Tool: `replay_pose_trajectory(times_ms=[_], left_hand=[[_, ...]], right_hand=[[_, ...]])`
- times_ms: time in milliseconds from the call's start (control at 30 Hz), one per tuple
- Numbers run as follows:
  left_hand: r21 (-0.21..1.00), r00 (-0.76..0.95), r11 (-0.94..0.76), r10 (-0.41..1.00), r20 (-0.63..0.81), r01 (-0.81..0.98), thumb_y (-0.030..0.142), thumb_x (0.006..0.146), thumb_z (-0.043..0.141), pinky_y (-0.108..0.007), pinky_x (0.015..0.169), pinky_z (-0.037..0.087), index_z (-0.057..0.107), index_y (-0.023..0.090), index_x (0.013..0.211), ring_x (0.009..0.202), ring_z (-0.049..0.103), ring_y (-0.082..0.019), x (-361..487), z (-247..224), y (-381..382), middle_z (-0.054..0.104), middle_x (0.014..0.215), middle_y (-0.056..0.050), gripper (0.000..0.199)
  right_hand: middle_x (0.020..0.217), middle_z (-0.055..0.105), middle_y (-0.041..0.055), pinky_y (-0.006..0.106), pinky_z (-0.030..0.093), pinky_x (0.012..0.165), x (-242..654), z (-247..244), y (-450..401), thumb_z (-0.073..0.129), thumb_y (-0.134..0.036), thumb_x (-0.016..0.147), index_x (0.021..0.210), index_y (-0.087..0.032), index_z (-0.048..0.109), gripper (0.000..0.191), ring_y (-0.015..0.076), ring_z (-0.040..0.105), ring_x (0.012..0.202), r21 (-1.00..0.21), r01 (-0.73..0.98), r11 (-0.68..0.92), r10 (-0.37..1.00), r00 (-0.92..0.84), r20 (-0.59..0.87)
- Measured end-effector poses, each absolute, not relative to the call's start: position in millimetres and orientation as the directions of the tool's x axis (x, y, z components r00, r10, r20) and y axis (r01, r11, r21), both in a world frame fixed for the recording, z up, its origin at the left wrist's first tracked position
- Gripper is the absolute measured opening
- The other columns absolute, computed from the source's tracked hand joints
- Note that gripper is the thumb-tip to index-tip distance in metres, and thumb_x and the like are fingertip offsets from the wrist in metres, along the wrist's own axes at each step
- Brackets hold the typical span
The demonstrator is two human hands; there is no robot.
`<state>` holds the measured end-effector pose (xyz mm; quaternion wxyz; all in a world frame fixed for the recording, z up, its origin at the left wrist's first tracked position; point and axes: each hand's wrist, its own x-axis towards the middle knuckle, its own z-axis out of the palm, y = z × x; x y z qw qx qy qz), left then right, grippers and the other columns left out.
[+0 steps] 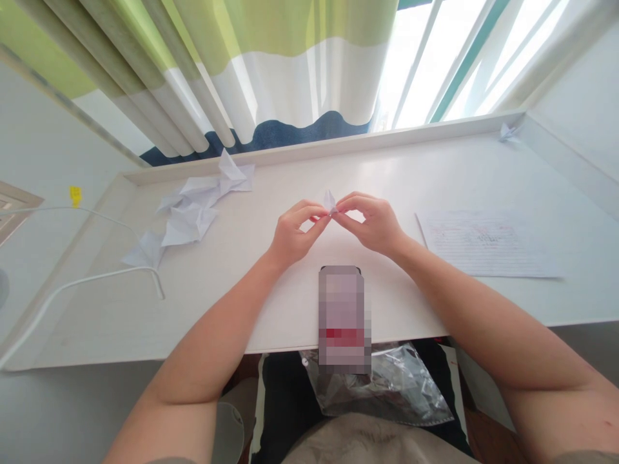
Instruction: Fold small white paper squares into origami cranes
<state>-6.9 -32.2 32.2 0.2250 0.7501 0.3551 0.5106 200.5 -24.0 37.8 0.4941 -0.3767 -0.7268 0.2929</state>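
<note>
Between my two hands, above the middle of the white desk (290,303), is a small folded piece of white paper (329,200) with a point sticking up. My left hand (298,231) pinches its left side between thumb and fingers. On the other side my right hand (370,222) pinches it the same way. The fingertips of both hands nearly meet and cover the paper's lower part. Below the hands, near the desk's front edge, a phone (342,316) stands or lies with its screen blurred out.
Several folded white paper shapes (191,222) lie at the left, near a white cable (111,276). Written sheets of lined paper (483,241) lie at the right. Another small folded paper (509,133) sits in the far right corner. A clear plastic bag (401,386) rests on my lap.
</note>
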Motion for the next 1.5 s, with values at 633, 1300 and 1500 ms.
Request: replay_pose_trajectory(times_ms=[633,1300,1500], left_hand=[[0.963,0.035,-0.244,0.968,0.249,-0.114,0.046,0.079,0.097,-0.036,0.091,0.063,0.078,0.020,0.096,0.096,0.077,-0.019,9,28,-33,0.081,0.102,-0.005,0.037],[0.954,0.044,-0.146,0.986,0.163,-0.263,0.039,0.071,0.102,-0.033,0.086,0.060,0.078,0.021,0.100,0.083,0.072,-0.014,10,30,-32,0.078,0.089,-0.001,0.043],[0.965,0.084,-0.115,0.987,0.138,-0.237,0.044,0.072,0.102,-0.035,0.088,0.060,0.080,0.019,0.095,0.084,0.072,-0.015,10,31,-34,0.081,0.092,-0.004,0.040]], right_hand=[[0.081,0.078,0.0023,0.040,0.062,0.077,192,33,-19,0.097,-0.046,0.076,0.081,-0.023,0.074,0.033,0.0190,0.072,0.078,-0.953,-0.118,0.279,0.953,-0.092,0.290],[0.085,0.079,0.0020,0.042,0.064,0.080,190,32,-21,0.097,-0.053,0.076,0.099,-0.024,0.077,0.041,0.0194,0.074,0.080,-0.955,-0.131,0.267,0.954,-0.107,0.281],[0.085,0.078,0.0026,0.043,0.063,0.083,191,33,-21,0.095,-0.054,0.079,0.099,-0.024,0.079,0.040,0.0201,0.074,0.082,-0.961,-0.141,0.236,0.947,-0.188,0.260]])
